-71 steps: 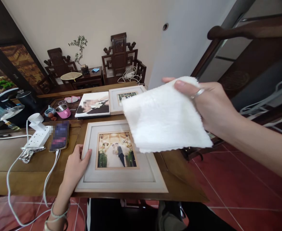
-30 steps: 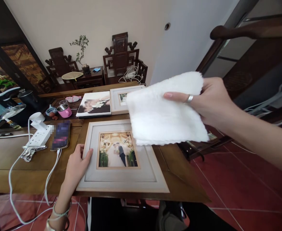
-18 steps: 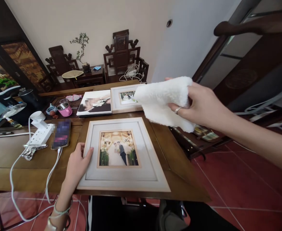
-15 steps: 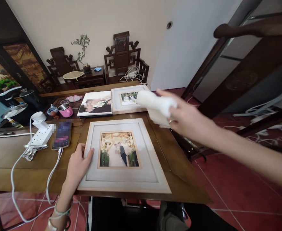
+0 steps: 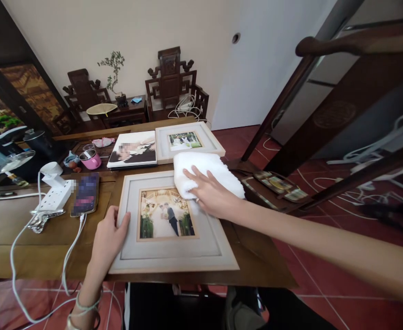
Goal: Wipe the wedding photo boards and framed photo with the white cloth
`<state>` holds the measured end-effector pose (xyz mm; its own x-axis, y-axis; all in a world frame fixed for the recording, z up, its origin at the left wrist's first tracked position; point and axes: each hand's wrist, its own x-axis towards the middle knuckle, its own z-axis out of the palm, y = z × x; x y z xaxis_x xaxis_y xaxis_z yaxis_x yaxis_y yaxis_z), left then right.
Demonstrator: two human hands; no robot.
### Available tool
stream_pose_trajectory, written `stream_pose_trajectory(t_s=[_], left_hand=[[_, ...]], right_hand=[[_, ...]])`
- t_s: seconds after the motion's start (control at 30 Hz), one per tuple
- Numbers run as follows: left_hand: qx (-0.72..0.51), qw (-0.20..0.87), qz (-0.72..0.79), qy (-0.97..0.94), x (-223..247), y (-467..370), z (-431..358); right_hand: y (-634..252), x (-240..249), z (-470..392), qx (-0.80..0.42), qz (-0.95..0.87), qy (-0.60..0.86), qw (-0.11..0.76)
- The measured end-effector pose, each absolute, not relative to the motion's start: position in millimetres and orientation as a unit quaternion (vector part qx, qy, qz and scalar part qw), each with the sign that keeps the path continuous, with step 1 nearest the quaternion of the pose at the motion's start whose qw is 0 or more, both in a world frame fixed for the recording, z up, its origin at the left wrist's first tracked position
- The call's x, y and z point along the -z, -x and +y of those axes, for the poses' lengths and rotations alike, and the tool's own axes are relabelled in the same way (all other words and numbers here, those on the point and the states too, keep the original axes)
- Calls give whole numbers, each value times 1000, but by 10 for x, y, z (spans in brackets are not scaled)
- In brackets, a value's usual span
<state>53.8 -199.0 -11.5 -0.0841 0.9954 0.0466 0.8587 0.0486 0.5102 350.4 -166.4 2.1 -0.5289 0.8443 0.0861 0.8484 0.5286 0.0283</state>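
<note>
A pale wooden picture frame [image 5: 208, 229] with a wide grey-white mount lies flat on the table, around a photo [image 5: 167, 213] of a couple in wedding clothes. At its left edge my left hand [image 5: 111, 233] is closed on the frame, thumb on the border and fingers curled at the side. My right hand [image 5: 208, 190] holds a thick folded white cloth [image 5: 204, 165] against the frame's upper right corner. Its fingers are spread over the top of the cloth, and the thumb is hidden. That corner of the frame is covered by the cloth.
Behind lie a second framed photo [image 5: 211, 137] and a photo panel [image 5: 132, 149]. A phone [image 5: 86, 195], power strip [image 5: 58, 195], white cables and pink mug [image 5: 90, 158] stand left. A dark wooden chair [image 5: 325, 110] is at the right, beyond the table edge.
My right hand has brought the white cloth down and left onto the frame's upper right corner, and its fingers have spread over it. My left hand stays at the frame's left edge.
</note>
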Motion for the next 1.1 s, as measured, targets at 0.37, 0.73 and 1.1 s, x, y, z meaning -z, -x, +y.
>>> stream_pose_trajectory(t_s=[0.37, 0.73, 1.1], left_hand=[[-285, 102, 623, -721, 203, -515, -1901], [-327, 91, 486, -805, 272, -636, -1676], [-271, 156, 449, -837, 221, -595, -1690]], right_hand=[[-3319, -115, -2469, -64, -911, 406, 14], [-3637, -21, -1341, 76, -899, 432, 6], [-3419, -109, -1822, 92, -897, 429, -42]])
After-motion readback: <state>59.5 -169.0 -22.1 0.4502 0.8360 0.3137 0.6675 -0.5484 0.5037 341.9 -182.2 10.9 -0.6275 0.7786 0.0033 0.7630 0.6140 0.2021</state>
